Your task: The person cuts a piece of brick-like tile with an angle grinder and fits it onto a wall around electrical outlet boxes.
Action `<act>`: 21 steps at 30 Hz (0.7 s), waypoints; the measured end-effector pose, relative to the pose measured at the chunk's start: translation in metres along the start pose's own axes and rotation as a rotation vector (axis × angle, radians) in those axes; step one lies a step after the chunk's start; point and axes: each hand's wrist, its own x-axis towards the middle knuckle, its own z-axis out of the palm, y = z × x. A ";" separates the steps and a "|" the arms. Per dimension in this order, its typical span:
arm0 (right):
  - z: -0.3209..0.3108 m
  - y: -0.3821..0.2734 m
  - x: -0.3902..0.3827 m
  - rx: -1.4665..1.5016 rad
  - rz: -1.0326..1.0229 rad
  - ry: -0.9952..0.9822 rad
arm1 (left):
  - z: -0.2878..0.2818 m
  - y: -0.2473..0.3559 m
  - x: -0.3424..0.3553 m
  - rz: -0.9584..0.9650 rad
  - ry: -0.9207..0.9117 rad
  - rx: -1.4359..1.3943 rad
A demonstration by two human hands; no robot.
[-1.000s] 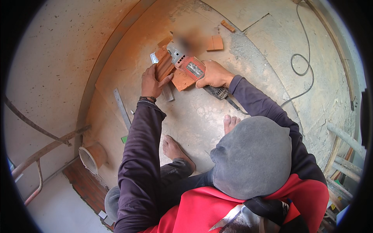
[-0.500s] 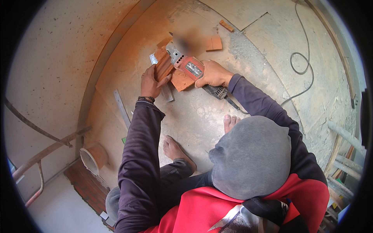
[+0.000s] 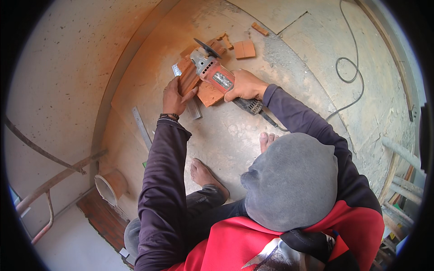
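Note:
My right hand (image 3: pixel 246 86) grips the red body of an angle grinder (image 3: pixel 221 80), with its thumb along the near side. The dark cutting disc (image 3: pixel 207 47) stands tilted at the grinder's far end, over orange clay pieces; whether it touches them I cannot tell. My left hand (image 3: pixel 175 97) holds the near end of a grooved orange clay brick (image 3: pixel 190 80) between thumb and fingers. The grinder's head hides part of this brick. Under the grinder lies another clay piece (image 3: pixel 210 94). A clear flat strip (image 3: pixel 194 108) lies beside my left thumb.
Cut clay pieces (image 3: pixel 244 49) and a small offcut (image 3: pixel 259 29) lie beyond the grinder. A power cord (image 3: pixel 348 80) loops at right. A metal ruler (image 3: pixel 141 126) and a round clay-coloured pot (image 3: pixel 110 185) are at left. My bare left foot (image 3: pixel 205 176) stands near.
The dark blur around the disc has gone, and the disc and the clay pieces behind it show sharply. Both hands keep their grips, with hardly any shift.

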 end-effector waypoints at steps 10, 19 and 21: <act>-0.001 0.000 0.001 -0.009 0.001 -0.030 | 0.000 0.001 -0.001 0.001 -0.004 -0.003; -0.002 0.000 0.001 -0.011 -0.006 -0.034 | -0.001 0.002 0.000 -0.007 -0.017 0.014; -0.001 0.003 0.002 -0.020 0.001 -0.024 | 0.002 0.002 0.000 0.004 -0.010 -0.006</act>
